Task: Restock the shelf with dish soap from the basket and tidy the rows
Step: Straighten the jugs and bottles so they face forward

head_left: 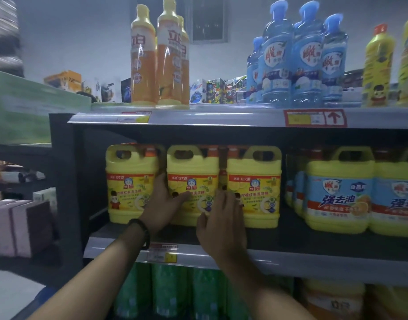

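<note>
Three yellow plastic dish-soap jugs (131,188) front the middle shelf (290,232). Both the left grip (161,204) and right grip (221,218) clasp the centre jug (193,162).

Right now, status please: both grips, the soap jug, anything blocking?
Left grip holds middle yellow jug at its left edge, right grip at its right edge. Jug upright on shelf, between left jug and right jug. Nothing blocking seen.

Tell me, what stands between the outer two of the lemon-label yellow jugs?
A third matching jug, held at its sides by the left hand and the right hand, as the head view shows.
</note>
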Available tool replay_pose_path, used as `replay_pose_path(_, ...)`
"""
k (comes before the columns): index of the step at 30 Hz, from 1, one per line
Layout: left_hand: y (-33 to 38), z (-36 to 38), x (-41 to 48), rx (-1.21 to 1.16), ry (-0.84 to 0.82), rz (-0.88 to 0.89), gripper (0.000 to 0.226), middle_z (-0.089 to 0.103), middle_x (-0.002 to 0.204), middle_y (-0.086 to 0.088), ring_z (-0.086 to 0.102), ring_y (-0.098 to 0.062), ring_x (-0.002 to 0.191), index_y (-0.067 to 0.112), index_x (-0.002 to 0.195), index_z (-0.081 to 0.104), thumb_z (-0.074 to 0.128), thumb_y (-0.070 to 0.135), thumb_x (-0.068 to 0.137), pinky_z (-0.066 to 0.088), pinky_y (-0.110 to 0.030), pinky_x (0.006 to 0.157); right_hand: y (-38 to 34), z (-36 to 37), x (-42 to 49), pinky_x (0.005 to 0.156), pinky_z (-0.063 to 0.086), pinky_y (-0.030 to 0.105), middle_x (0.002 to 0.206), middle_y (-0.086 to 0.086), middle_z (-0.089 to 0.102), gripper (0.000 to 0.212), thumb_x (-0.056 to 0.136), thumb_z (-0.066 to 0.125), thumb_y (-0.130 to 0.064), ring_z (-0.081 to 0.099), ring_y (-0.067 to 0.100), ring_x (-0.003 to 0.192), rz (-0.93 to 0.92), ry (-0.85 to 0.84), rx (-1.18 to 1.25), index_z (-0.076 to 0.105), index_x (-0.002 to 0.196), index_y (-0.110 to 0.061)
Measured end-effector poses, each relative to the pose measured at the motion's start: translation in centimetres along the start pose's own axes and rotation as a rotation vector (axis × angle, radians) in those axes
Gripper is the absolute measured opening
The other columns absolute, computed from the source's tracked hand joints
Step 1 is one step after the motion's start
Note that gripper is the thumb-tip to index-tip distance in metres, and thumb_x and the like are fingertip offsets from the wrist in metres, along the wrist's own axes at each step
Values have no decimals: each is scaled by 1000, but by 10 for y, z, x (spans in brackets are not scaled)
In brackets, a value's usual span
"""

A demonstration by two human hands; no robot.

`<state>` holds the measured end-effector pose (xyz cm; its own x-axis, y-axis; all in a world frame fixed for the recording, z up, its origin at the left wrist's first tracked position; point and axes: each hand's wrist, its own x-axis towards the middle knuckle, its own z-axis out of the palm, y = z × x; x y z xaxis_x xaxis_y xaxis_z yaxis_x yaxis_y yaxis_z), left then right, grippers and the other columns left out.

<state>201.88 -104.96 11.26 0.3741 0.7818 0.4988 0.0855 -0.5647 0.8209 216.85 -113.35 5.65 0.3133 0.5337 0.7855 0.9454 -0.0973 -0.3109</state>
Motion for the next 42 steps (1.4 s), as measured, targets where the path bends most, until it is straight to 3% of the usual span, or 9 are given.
replay_pose_path(6,3,4,-1,-94,-60,-43,91,56,138,17,57,-7,122,35,159,18,78,29,91,47,-53,113,5,1,-1,106,50,40,149,10,44,90,89,64,-53,47,28,134,-52,-19,6,34,161,-8)
replay_pose_path(13,6,6,-22,-64,11,53,33,63,128,15,64,4,112,42,123,49,68,26,101,57,-19,90,9,1,-3,106,52,40,157,4,36,108,75,58,-71,47,28,139,-130,-136,67,31,165,-16)
replay_pose_path(16,1,-6,-29,-31,9,8,45,65,132,0,67,-15,119,31,125,62,63,63,94,60,-44,99,10,1,0,115,46,42,166,0,31,117,75,58,-81,39,24,147,-134,-232,103,21,168,-20)
replay_pose_path(20,7,-13,-40,-65,34,-15,26,70,118,-6,69,-25,112,18,115,63,52,40,104,57,-53,97,7,-3,6,110,49,43,157,-7,39,126,67,65,-92,45,19,139,-107,-307,222,23,166,-27)
replay_pose_path(24,2,-12,-50,123,84,117,19,71,112,-1,69,-12,105,18,113,64,51,6,106,60,-47,94,2,-12,11,100,52,37,139,-11,48,105,62,77,-84,53,14,124,-92,-355,351,44,152,-40)
replay_pose_path(27,5,-13,-55,238,100,202,26,70,106,13,67,3,97,28,107,68,57,5,103,62,-35,84,-4,-12,14,94,56,37,124,-12,58,83,63,80,-82,62,10,111,-93,-344,417,60,135,-44)
replay_pose_path(33,-5,-22,-43,172,17,155,16,74,110,4,71,-5,100,19,115,64,68,13,100,61,-34,86,-4,5,10,84,62,43,111,-18,73,81,62,81,-81,71,5,99,24,-301,504,58,129,-43)
replay_pose_path(38,-9,-16,-25,-81,-93,-42,50,66,133,5,64,-10,123,21,140,46,72,18,97,54,-37,105,4,-2,10,89,62,43,113,-18,76,69,74,82,-64,72,2,99,68,-358,569,58,135,-40)
replay_pose_path(42,-18,-4,-15,-61,-90,-47,94,57,144,6,57,-10,132,23,153,26,81,38,78,50,-37,110,1,2,8,102,56,44,139,-8,61,90,83,76,-54,61,17,123,43,-268,435,34,160,-35)
